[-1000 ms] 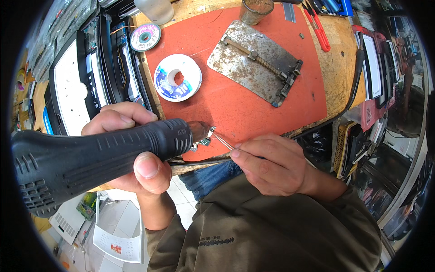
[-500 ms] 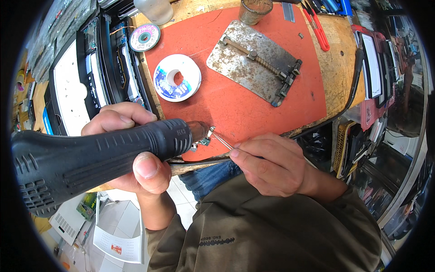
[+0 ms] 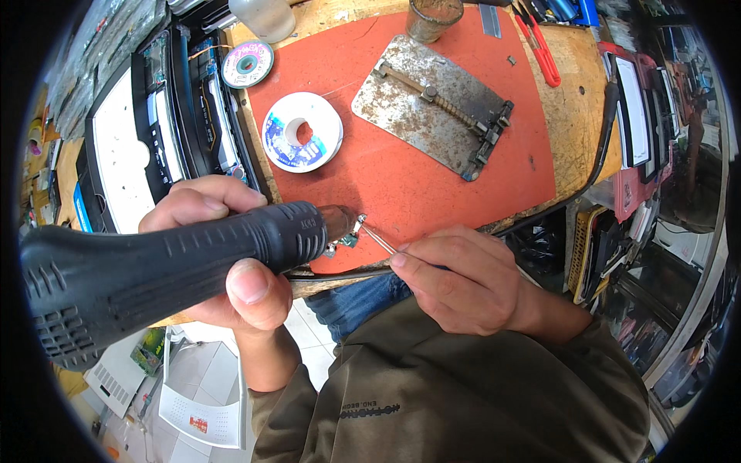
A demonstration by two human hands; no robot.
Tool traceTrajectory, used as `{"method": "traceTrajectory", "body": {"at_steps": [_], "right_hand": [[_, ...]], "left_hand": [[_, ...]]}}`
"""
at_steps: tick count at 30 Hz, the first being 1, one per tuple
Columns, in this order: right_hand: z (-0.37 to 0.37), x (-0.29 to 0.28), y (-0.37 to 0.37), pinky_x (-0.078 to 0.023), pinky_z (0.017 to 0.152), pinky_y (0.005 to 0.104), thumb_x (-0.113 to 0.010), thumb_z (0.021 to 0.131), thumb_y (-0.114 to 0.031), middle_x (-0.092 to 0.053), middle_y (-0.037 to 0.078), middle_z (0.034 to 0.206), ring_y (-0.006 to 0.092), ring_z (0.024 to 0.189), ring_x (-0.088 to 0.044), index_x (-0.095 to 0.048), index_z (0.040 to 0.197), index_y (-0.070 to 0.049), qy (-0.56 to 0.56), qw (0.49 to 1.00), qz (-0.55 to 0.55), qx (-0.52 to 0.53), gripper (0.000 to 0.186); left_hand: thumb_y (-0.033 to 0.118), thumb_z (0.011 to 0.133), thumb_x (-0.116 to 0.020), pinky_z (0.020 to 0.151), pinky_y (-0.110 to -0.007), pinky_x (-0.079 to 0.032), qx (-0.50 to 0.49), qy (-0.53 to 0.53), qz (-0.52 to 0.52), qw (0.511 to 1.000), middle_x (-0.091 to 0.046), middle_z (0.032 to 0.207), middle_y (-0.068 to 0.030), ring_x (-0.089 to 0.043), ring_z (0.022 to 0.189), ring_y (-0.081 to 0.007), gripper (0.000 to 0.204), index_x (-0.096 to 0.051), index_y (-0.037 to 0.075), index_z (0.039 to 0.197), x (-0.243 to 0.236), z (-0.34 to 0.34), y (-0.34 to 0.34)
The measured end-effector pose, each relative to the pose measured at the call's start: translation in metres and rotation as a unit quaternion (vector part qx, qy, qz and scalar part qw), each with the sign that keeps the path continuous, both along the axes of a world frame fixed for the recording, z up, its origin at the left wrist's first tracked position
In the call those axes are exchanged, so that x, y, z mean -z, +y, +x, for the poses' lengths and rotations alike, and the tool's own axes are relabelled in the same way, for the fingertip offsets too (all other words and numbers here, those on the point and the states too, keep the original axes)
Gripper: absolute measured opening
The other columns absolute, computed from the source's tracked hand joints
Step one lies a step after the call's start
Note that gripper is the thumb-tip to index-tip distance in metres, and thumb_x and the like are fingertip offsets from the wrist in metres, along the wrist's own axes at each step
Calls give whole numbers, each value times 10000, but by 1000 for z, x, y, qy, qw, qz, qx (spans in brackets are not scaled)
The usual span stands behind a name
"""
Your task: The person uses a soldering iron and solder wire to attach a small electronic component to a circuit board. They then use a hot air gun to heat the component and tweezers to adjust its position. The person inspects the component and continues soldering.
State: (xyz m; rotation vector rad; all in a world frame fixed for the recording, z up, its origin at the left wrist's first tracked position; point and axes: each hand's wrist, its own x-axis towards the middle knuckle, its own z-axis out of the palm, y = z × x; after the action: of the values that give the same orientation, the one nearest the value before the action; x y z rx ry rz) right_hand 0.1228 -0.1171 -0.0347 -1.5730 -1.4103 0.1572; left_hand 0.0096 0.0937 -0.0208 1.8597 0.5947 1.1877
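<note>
My left hand (image 3: 251, 282) is wrapped round a black hot air gun (image 3: 193, 251), whose metal nozzle points right. Just past the nozzle's mouth lies a small green circuit board (image 3: 349, 241) with a little metal part (image 3: 360, 221) at its upper end. In my right hand (image 3: 463, 282), thumb and fingers pinch a pair of thin metal tweezers (image 3: 380, 241). The tweezer tips meet the metal part, though whether they grip it or only touch it is too small to tell. The nozzle partly hides the board, which rests near the front edge of a red mat (image 3: 432, 204).
On the mat stand a white solder spool (image 3: 323, 116) and a stained metal board holder (image 3: 401, 69). Behind are a smaller wick spool (image 3: 258, 50), a dirty cup (image 3: 432, 19) and red-handled tweezers (image 3: 546, 62). A cable (image 3: 606, 147) runs along the right; stacked device parts (image 3: 120, 139) line the left.
Almost nothing differs. Both hands, the hot air gun and the tweezers hold their places at the circuit board.
</note>
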Motion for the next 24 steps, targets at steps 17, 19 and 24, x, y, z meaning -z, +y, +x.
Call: {"method": "traceTrajectory", "body": {"at_steps": [17, 19, 24], "right_hand": [[1, -3, 2, -560, 623, 360, -780, 820, 106, -712, 145, 962, 261, 734, -695, -738, 1146, 102, -8, 1000, 0, 0, 328], [2, -2, 1, -580, 637, 360, -772, 813, 93, -728, 150, 975, 268, 756, -715, -753, 1142, 92, -13, 1000, -2, -3, 330], [3, 1, 0, -619, 666, 360, -765, 806, 60, -755, 152, 983, 278, 798, -753, -784, 1142, 72, -32, 999, -6, -3, 337]], "left_hand": [[319, 1024, -802, 1036, -350, -482, -163, -307, 155, 925, -728, 1328, -105, -634, 1188, -256, 359, -744, 116, 1315, -84, -109, 57], [303, 1031, -790, 1035, -356, -488, -226, -336, 188, 894, -728, 1256, -70, -629, 1158, -252, 276, -754, 134, 1247, -82, -124, 65], [318, 1124, -642, 1083, -379, -498, -282, -375, 201, 860, -721, 1203, -65, -633, 1198, -253, 251, -687, 105, 1247, -77, -173, 86]]}}
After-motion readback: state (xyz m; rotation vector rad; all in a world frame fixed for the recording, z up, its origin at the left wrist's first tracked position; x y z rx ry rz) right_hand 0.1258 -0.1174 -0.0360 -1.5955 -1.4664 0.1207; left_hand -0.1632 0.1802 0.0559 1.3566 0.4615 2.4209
